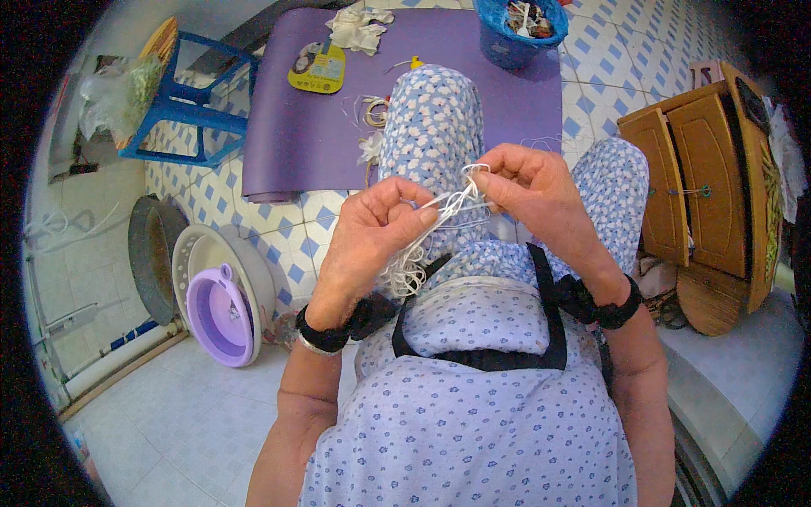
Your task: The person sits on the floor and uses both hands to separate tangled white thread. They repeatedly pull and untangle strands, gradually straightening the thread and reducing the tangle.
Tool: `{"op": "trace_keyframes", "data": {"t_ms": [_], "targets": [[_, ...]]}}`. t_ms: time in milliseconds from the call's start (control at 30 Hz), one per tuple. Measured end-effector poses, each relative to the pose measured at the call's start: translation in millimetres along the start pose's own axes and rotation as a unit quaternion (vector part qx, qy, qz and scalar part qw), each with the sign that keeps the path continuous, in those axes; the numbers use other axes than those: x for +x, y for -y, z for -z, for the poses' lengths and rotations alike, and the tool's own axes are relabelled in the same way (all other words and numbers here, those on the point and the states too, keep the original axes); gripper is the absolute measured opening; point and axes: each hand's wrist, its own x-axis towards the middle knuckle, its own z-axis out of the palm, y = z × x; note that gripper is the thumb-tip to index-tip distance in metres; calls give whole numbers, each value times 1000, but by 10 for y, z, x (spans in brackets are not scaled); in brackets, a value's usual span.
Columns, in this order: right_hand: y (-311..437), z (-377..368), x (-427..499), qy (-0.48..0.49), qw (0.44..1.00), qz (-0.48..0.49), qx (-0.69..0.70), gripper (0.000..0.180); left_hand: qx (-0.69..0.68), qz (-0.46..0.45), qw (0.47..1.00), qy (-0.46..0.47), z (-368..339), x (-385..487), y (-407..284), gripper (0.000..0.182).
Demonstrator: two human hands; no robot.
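Note:
A tangled bundle of thin white string [457, 201] is stretched between my two hands, above my lap. My left hand [377, 234] pinches it between thumb and fingers, and a loose clump of loops dangles below that hand. With thumb and forefinger, my right hand [532, 190] grips a small loop at the upper end of the same bundle. Both hands are close together over flower-patterned trousers [434, 120]. Black fabric bands ring both wrists. How the strands cross between the fingers is too fine to tell.
A purple mat [355, 139], rolled at its left edge, carries a yellow card [318, 68], white crumpled cloth [360, 28] and a blue lined bin [516, 54]. At left stand a blue stool [190, 127] and basins [218, 317]; at right, a wooden cabinet [706, 184].

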Motion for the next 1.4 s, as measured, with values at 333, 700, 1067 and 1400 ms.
{"op": "trace_keyframes", "data": {"t_ms": [333, 700, 1067, 1400], "targets": [[95, -47, 29, 53, 991, -53, 109, 20, 14, 29, 999, 23, -74, -26, -63, 9], [11, -27, -89, -58, 996, 41, 48, 14, -59, 24, 998, 2, -54, -59, -60, 6], [-51, -235, -198, -18, 990, 124, -72, 9, -87, -2, 996, -8, -112, -44, -23, 6], [-64, -185, -223, 19, 998, 61, 11, 7, -65, -16, 998, -19, -85, -31, -34, 9]]}}
